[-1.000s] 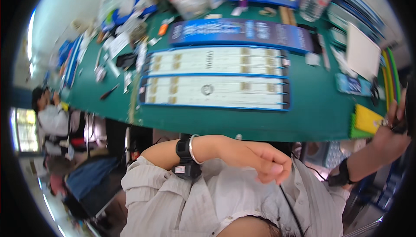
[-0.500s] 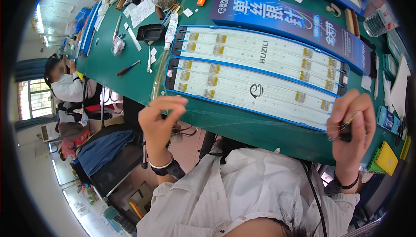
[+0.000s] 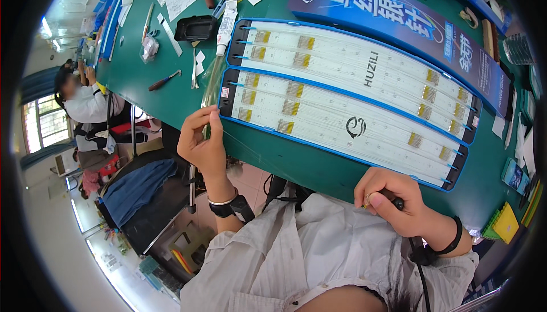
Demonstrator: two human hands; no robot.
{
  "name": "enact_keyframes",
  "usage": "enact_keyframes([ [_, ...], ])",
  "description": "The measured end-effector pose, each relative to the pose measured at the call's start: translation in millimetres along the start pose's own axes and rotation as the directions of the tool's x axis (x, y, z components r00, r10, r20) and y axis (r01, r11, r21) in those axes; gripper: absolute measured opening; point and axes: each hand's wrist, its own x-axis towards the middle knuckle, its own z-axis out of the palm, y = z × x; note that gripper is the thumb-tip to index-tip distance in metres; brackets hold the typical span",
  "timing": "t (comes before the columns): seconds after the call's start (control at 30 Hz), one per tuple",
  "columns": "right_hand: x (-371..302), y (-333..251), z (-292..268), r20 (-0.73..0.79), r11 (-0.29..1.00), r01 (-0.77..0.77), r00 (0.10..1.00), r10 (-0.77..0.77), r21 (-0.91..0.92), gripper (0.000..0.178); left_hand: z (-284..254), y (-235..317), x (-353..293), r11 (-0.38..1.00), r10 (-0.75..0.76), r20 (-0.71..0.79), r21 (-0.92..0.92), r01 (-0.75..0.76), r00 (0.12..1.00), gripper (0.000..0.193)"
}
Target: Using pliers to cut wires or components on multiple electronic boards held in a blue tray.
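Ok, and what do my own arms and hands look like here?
Off-white shirt sleeves end above both wrists. Your left hand has a silvery bangle and a boxy black wrist device at its wrist; your right hand has a slim black band at its wrist.

Blue cloth (image 3: 139, 185) on black chair (image 3: 126, 222)

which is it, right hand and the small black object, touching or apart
Touching: the head view shows the right hand curled around the small black object.
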Motion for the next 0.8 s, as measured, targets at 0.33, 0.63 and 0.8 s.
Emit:
enact_keyframes([
  [0.33,7,2,-7,0.033,1.0,-0.014,0.999,0.014,-0.019,0.011,16,3,0,0.997,-0.077,-0.111,-0.026,0.075,0.991,0.017],
  [0.63,7,0,-7,0.035,0.999,-0.046,0.998,0.047,-0.026,0.009,13,-2,-5,0.993,-0.088,-0.162,-0.091,0.074,0.983,0.023],
  [0.8,8,-1,-7,0.046,0.998,-0.032,0.998,0.035,-0.056,0.008,15,0,-7,0.993,-0.093,-0.159,-0.086,0.08,0.983,0.022],
])
